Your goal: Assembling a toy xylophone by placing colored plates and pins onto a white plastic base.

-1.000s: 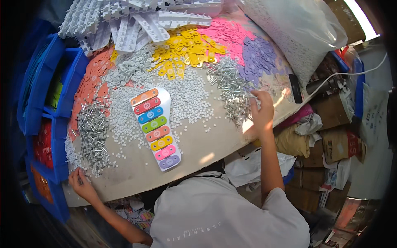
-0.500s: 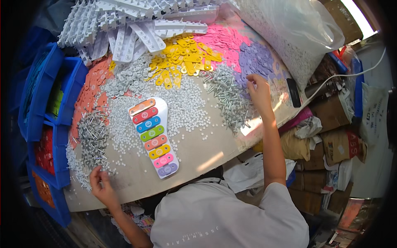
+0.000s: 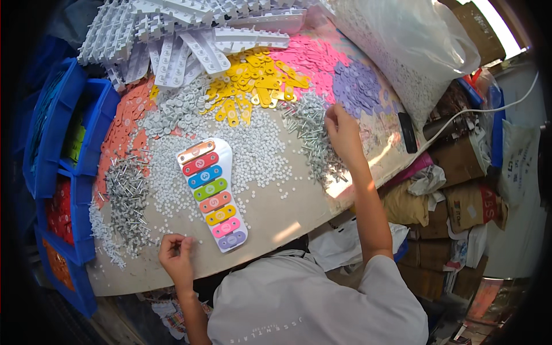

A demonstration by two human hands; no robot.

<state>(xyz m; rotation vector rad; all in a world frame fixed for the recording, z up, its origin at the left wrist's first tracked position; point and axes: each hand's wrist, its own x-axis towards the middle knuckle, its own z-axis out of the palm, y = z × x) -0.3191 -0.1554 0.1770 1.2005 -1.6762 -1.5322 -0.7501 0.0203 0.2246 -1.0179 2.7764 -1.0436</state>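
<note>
A white toy xylophone (image 3: 227, 172) with a column of coloured bars lies on the table, tilted, its wide end away from me. My left hand (image 3: 176, 259) hovers at the table's near edge, left of the xylophone's narrow end, fingers curled together. Whatever they may hold is too small to tell. My right hand (image 3: 344, 137) is at the right edge of a pile of silvery screws (image 3: 310, 123), fingers bent inward and fingertips partly hidden. A second pile of screws (image 3: 127, 190) lies at the left. Small white round pieces (image 3: 261, 149) spread around the xylophone.
Loose yellow bars (image 3: 261, 75), pink bars (image 3: 307, 54), purple bars (image 3: 356, 86) and orange bars (image 3: 129, 118) are heaped at the back. Behind them stand stacked white xylophone bases (image 3: 172, 34). Blue bins (image 3: 86, 190) line the left; a clear bag (image 3: 408, 52) leans at the right.
My left hand has moved right, from beside the left screw pile toward the xylophone. My right hand has shifted left, from the purple bars to the screws. The xylophone has shifted very slightly.
</note>
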